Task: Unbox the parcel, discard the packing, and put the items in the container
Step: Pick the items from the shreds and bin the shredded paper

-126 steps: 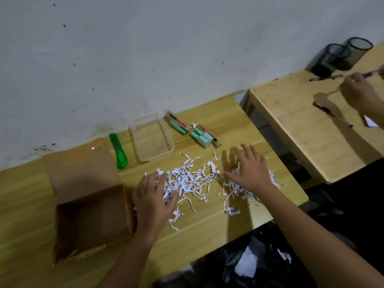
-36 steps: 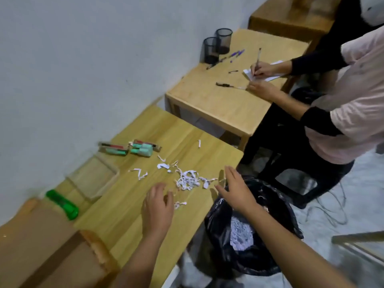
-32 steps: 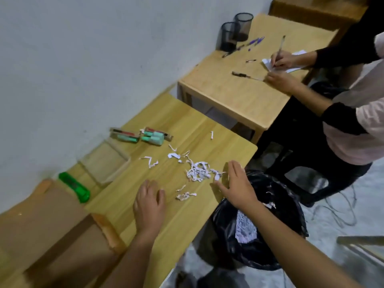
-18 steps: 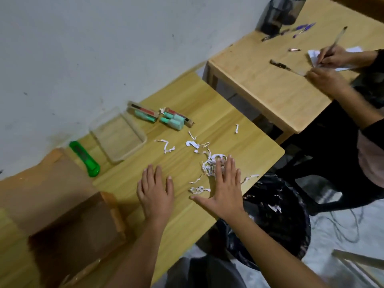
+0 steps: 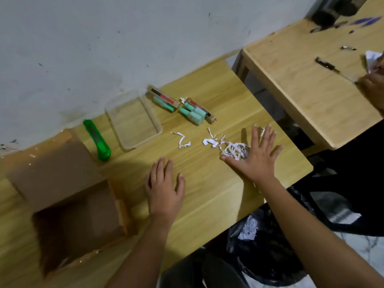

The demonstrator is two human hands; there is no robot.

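An open cardboard box (image 5: 79,221) lies empty at the table's left. A clear plastic container (image 5: 133,119) stands by the wall, with nothing in it. Two packs of teal items (image 5: 164,99) (image 5: 196,113) lie to its right. A small heap of white shredded paper (image 5: 234,150) sits near the table's right side, with a few loose strips (image 5: 182,140) beside it. My right hand (image 5: 256,156) lies flat with fingers spread, its thumb side against the heap. My left hand (image 5: 164,190) rests flat on the bare wood.
A green utility knife (image 5: 97,140) lies between the box and the container. A black bin bag (image 5: 266,246) holding shreds hangs below the table's right front edge. Another person's hand (image 5: 374,86) works at a second table (image 5: 311,90) on the right.
Most of the shredded paper has left the table and shreds now lie in the black bag. My right hand has come back from the bag onto the remaining heap. My left hand stays flat.
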